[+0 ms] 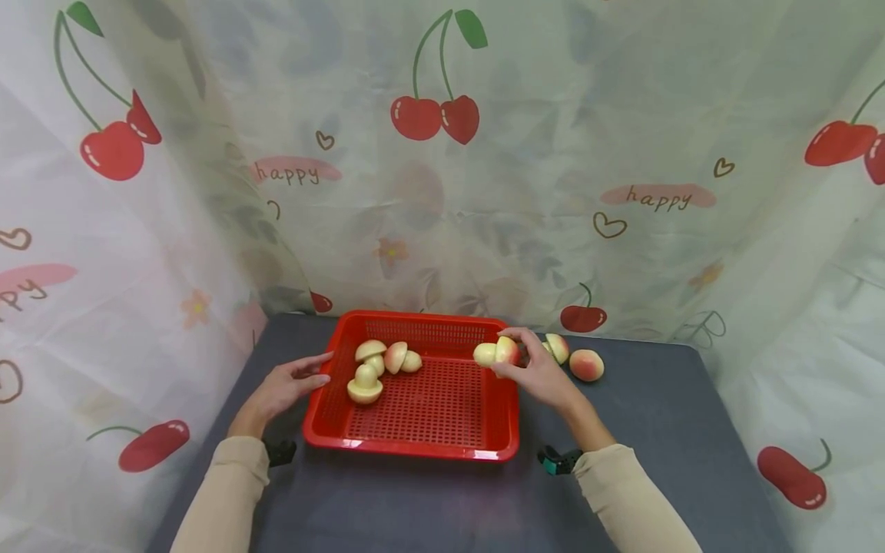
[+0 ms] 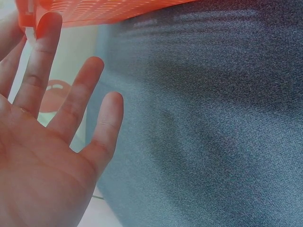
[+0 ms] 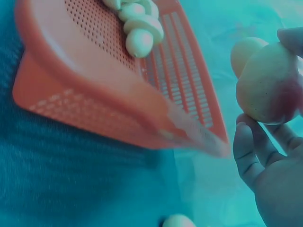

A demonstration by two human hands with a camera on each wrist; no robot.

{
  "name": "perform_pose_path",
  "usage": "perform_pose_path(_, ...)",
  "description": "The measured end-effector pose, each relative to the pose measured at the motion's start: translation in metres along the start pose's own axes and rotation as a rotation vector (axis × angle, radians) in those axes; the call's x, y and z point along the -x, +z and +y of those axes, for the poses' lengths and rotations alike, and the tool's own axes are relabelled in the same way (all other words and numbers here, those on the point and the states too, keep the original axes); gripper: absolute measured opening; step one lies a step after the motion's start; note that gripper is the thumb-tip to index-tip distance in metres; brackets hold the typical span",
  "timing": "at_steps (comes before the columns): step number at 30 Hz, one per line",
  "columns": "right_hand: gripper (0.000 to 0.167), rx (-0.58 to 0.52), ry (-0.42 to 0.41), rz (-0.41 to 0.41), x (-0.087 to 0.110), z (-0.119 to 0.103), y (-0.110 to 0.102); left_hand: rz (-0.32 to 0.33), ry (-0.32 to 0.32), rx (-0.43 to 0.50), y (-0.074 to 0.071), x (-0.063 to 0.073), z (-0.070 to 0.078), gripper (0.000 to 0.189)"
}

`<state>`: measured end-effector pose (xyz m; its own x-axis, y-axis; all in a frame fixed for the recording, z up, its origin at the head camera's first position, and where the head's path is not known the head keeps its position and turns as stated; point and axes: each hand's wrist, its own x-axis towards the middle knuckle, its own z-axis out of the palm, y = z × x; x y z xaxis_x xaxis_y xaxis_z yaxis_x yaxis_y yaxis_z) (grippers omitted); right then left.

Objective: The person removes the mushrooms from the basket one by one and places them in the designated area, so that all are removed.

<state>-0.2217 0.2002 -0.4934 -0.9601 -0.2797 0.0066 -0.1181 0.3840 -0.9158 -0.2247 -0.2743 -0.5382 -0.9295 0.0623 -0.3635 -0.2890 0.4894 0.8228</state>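
The mushroom point(image 1: 499, 352) is pinched at its cap by the right hand point(image 1: 541, 374). The basket point(image 1: 422, 403) is touched by the left hand's point(image 1: 280, 392) spread fingers.

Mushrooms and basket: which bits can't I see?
- Head: part of a mushroom, behind the right hand.
- Head: any stem under the rightmost cap, hidden by the cap itself.
- Left wrist: most of the red basket, cut off by the top edge.
- Right wrist: a pale round thing, cut by the bottom edge.

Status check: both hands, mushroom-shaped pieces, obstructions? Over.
Right hand pinching red-and-cream mushroom-shaped piece near right end of red plastic basket. Left hand touching left rim. Three similar pieces inside. No obstruction visible.
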Motion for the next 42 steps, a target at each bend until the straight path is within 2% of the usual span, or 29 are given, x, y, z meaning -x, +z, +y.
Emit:
perform_pose_path(7, 0.060, 0.019, 0.036, 0.115, 0.010, 0.014, -0.018, 0.014, 0.013, -0.009, -0.001, -0.001, 0.001, 0.063)
perform_pose_path(12, 0.065, 0.028, 0.080, 0.157, 0.019, 0.030, -0.029, 0.008, -0.002, -0.015, 0.000, -0.001, 0.000, 0.065)
perform_pose_path(16, 0.067, 0.027, 0.085, 0.191, 0.026, 0.042, -0.038, 0.009, -0.007, -0.008, 0.001, 0.000, -0.001, 0.066)
perform_pose_path(18, 0.068, 0.029, 0.088, 0.208, 0.032, 0.037, -0.042, 0.010, -0.006, -0.008, 0.001, 0.001, -0.001, 0.065)
perform_pose_path(23, 0.072, 0.042, 0.131, 0.266, 0.041, 0.043, -0.057, 0.010, -0.003, -0.002, 0.001, 0.001, 0.001, 0.064)
perform_pose_path(25, 0.074, 0.056, 0.144, 0.296, 0.041, 0.056, -0.065, 0.011, -0.002, 0.004, 0.001, 0.001, 0.001, 0.064)
perform_pose_path(32, 0.081, 0.125, 0.230, 0.425, 0.051, 0.065, -0.088, 0.008, -0.012, 0.006, 0.001, 0.002, 0.000, 0.063)
perform_pose_path(42, 0.082, 0.124, 0.311, 0.558, 0.055, 0.080, -0.109, 0.005, -0.016, -0.026, 0.000, 0.002, 0.002, 0.065)
